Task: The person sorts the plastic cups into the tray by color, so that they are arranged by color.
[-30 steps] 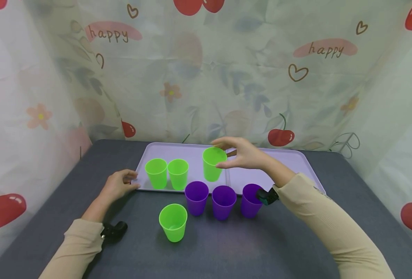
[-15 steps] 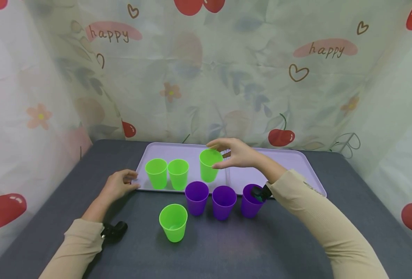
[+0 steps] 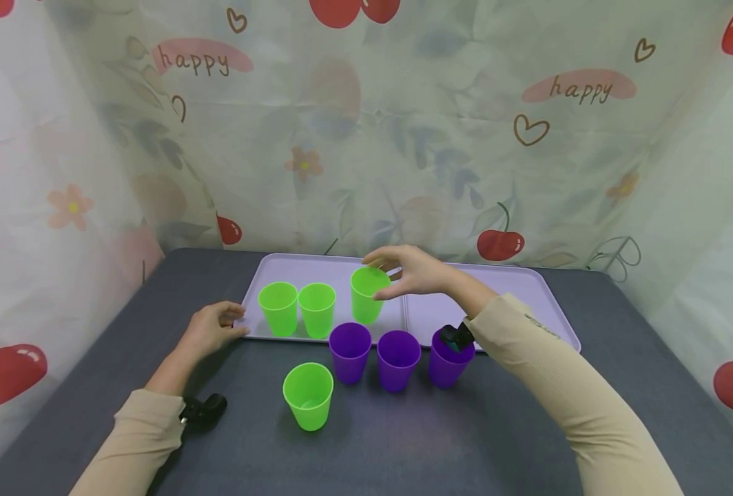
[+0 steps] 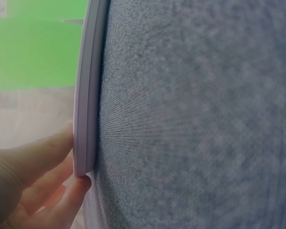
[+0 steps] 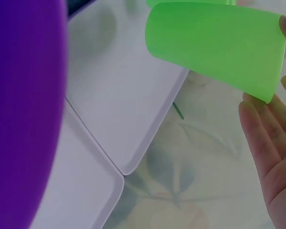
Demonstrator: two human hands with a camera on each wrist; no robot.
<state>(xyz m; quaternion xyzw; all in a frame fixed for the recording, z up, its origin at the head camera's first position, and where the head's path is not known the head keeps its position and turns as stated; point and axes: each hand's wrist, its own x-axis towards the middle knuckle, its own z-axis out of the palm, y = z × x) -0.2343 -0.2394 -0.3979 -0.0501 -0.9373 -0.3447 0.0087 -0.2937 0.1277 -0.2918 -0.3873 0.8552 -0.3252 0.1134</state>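
Observation:
My right hand [image 3: 413, 271] holds a green plastic cup [image 3: 366, 303] upright by its rim, thumb on the near side and fingers on the far side. The cup is over the right part of the left lilac tray [image 3: 307, 266]. Two more green cups [image 3: 277, 313] [image 3: 317, 313] stand side by side on that tray, to its left. In the right wrist view the fingertips [image 5: 250, 107] meet the held cup's rim. My left hand [image 3: 211, 327] grips the left tray's near left corner, thumb and fingers at its rim [image 4: 86, 95] in the left wrist view.
A second lilac tray [image 3: 497, 296] adjoins on the right. Three purple cups [image 3: 350, 355] [image 3: 397, 365] [image 3: 447, 368] stand in a row along the trays' near edge. One green cup [image 3: 308, 403] stands nearer on the dark grey tablecloth [image 3: 404, 448]. A patterned curtain [image 3: 373, 138] hangs behind.
The right hand has carried the green cup a little leftward and slightly down, toward the two green cups on the tray. The left hand has stayed at the tray's corner.

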